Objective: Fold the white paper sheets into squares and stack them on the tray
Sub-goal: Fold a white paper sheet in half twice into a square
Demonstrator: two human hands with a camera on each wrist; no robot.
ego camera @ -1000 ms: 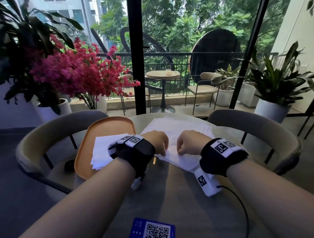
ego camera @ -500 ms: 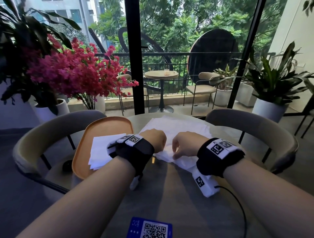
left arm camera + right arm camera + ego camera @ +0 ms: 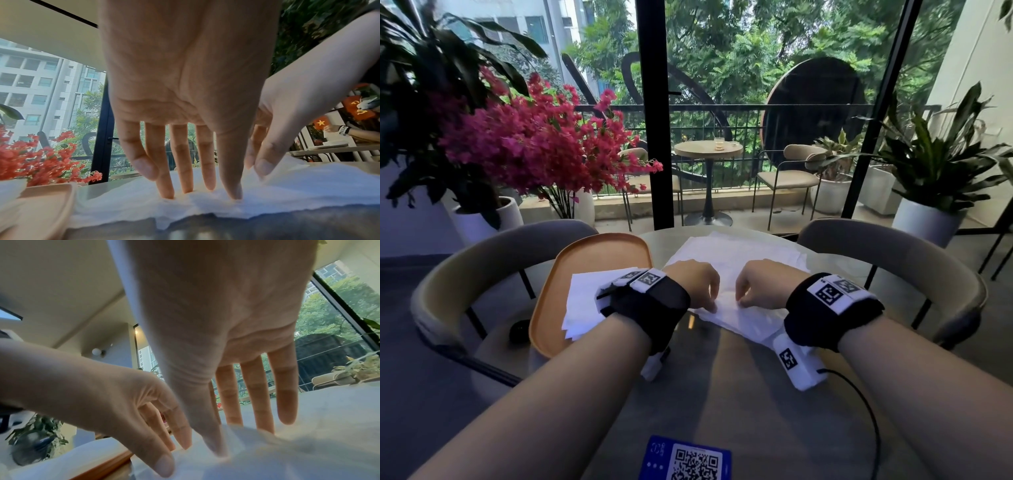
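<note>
Thin, limp paper [image 3: 736, 270] lies mid-frame on the table [image 3: 722, 394], right of the tray [image 3: 585, 253]. Left hand [image 3: 693, 284] and right hand [image 3: 760, 286] press its near edge with straight fingertips. It looks easily torn; best lifted by the corners.

Daylight coming in through the floor-to-ceiling window [image 3: 756, 102]. Two curved chairs [image 3: 893, 250] sitting just behind the round worktop [image 3: 739, 394]. Left of the window post [image 3: 654, 113], pink flowers [image 3: 534, 144] standing in a white pot. Beyond the window, a balcony table [image 3: 708, 149] standing beside a chair, trees behind.
</note>
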